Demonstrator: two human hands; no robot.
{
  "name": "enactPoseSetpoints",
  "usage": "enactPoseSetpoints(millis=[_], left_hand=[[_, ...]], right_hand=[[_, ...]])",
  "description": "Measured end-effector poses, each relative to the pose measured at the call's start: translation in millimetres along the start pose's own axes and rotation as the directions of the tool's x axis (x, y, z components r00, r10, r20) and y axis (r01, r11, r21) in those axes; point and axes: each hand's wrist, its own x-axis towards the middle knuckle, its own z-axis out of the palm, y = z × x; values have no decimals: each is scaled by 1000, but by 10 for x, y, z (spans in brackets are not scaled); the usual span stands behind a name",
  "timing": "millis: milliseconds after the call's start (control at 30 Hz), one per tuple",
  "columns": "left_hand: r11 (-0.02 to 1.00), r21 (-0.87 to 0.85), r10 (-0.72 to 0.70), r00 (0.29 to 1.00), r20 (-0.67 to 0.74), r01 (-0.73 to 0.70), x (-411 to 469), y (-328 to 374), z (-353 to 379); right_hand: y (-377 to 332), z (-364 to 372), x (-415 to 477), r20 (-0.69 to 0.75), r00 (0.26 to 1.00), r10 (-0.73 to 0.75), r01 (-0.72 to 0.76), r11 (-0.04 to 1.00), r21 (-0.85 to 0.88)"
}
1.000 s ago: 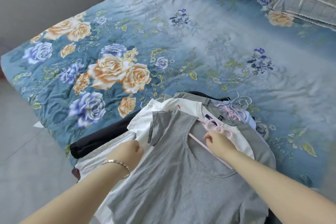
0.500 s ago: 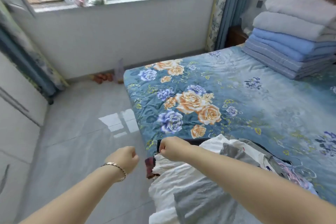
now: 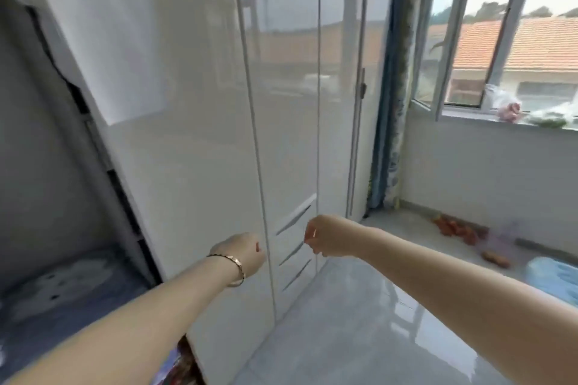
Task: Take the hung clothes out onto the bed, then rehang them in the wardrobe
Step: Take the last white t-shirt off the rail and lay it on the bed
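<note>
Close to the glossy wardrobe [image 3: 194, 134] front, the fingers [image 3: 310, 241] of the right hand [image 3: 328, 237] are curling inward into a loose fist. A thin pale sliver is showing at the knuckles, and I cannot tell whether it is a nail or something pinched. The left hand [image 3: 244, 251], wearing a bracelet [image 3: 237, 266], is also curling shut, with nothing showing in it. Both fists are hovering just beside the slanted drawer pulls [image 3: 295, 219] without touching them.

Further out, the doors straight ahead are standing closed, while an open compartment [image 3: 47, 166] is gaping on the left, with blurred blue-grey fabric lying in its bottom. No clothes are hanging from either hand, and none are appearing anywhere in view. Only what looks like a corner of the bed [image 3: 556, 278] is peeking in at the far right.

The likely slip is reaching the rail with no hanger in hand, which would force a trip back. Swinging fists could also be knocking the pulls.
</note>
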Motion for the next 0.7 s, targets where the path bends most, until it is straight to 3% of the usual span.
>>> enactPoseSetpoints(millis=[200, 433, 533, 700], left_hand=[[920, -55, -392, 917, -69, 389, -130, -1462, -687], [679, -166, -733, 644, -219, 715, -729, -2572, -1461], [551, -224, -831, 503, -238, 804, -1074, -2852, -1677], [363, -347, -927, 300, -224, 865, -1547, -3260, -1894]], right_hand=[[-1545, -121, 1006, 61, 934, -353, 358, 924, -136], [-3239, -355, 1545, 86, 713, -696, 691, 677, -254], [-3856, -388, 1660, 64, 627, -776, 776, 615, -139], [-4813, -226, 1768, -5, 563, -827, 818, 556, 149]])
